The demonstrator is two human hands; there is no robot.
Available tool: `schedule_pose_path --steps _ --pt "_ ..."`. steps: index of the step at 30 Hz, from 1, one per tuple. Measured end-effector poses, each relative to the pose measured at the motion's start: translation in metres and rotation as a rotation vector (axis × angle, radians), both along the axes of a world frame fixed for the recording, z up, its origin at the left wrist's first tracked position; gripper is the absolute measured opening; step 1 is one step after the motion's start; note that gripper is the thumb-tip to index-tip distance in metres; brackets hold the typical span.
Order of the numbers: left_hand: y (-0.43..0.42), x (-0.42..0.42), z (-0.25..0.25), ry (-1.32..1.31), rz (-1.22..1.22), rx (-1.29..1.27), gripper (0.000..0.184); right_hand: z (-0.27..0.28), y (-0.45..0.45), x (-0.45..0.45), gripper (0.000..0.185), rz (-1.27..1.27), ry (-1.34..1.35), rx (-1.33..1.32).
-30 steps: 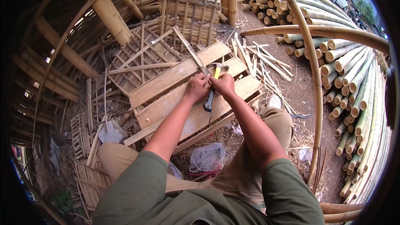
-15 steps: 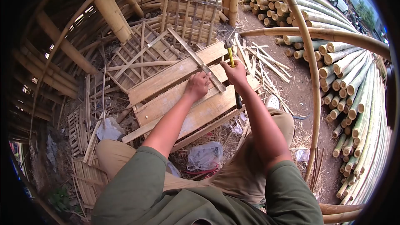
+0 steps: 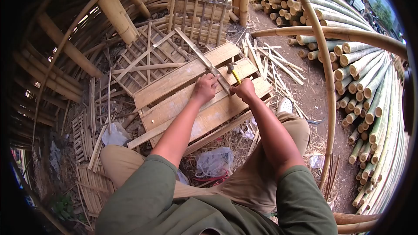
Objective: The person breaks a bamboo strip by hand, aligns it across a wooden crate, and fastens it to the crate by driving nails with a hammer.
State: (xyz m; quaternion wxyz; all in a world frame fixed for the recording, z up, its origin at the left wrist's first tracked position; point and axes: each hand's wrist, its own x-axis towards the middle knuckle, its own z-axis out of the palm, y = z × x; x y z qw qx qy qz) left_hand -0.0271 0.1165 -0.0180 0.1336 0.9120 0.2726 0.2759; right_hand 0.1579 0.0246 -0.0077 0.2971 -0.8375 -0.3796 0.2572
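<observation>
Hammer [image 3: 235, 75]: over the slatted bench [image 3: 146, 96], head pointing away from the wearer, yellow handle running back into the right hand [image 3: 244, 90]. Right hand: fingers wrapped round the handle in a full fist, at the near end of the bamboo strip [image 3: 197, 51]. Whether the hammer head rests on the planks or is held above them: cannot tell.

Left hand [image 3: 205, 88]: fingers partly curled, tips at the left edge of the same strip, over the planks; whether anything small is pinched there cannot be made out. Strip lies slantwise across the bench, far end extending past the edge towards a lattice panel [image 3: 198, 19].

Surroundings: second lattice panel [image 3: 138, 58] just beyond the bench; split pieces [image 3: 283, 68] scattered to the right on bare ground; bamboo poles [image 3: 372, 85] stacked farther right, cut ends facing in; plastic bag [image 3: 215, 162] on the ground between the wearer's legs
</observation>
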Motion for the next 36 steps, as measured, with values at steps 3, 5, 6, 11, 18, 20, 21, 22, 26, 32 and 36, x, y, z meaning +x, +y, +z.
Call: schedule_pose_path --steps 3,5,6,11,18,20,21,22,26,32,36 --pt "0.001 -0.002 0.003 -0.089 -0.027 -0.058 0.037 0.002 0.001 -0.002 0.038 -0.020 0.035 -0.026" --pt "0.002 -0.002 0.007 -0.138 -0.040 -0.090 0.038 -0.003 0.002 -0.002 0.038 -0.022 0.024 -0.017" --pt "0.003 -0.003 0.009 -0.187 -0.040 -0.201 0.038 0.000 0.001 -0.003 0.037 -0.023 0.011 -0.010" --pt "-0.004 -0.006 0.012 -0.215 0.039 -0.248 0.036 -0.004 0.000 -0.003 0.042 -0.015 0.025 -0.012" --pt "-0.058 -0.010 0.000 -0.164 0.127 -0.074 0.027 0.012 -0.002 -0.012 0.041 -0.062 0.102 -0.072" --pt "-0.059 -0.009 -0.001 -0.148 0.115 -0.087 0.029 0.006 0.000 -0.014 0.043 -0.074 0.049 -0.030" --pt "-0.061 -0.010 -0.001 -0.133 0.102 -0.100 0.031 0.004 0.001 -0.016 0.046 -0.087 -0.006 0.013" --pt "-0.061 -0.009 -0.001 -0.130 0.104 -0.098 0.031 0.003 0.002 -0.018 0.046 -0.085 -0.002 0.014" --pt "-0.058 -0.007 -0.003 -0.121 0.112 -0.063 0.028 0.002 0.009 -0.017 0.048 -0.076 0.006 -0.001" --pt "-0.054 -0.009 -0.010 -0.295 0.035 -0.135 0.034 0.024 0.001 -0.013 0.052 -0.034 0.228 -0.132" --pt "-0.054 -0.014 -0.008 -0.295 0.078 -0.317 0.031 0.006 0.005 -0.013 0.048 0.011 0.117 -0.093"
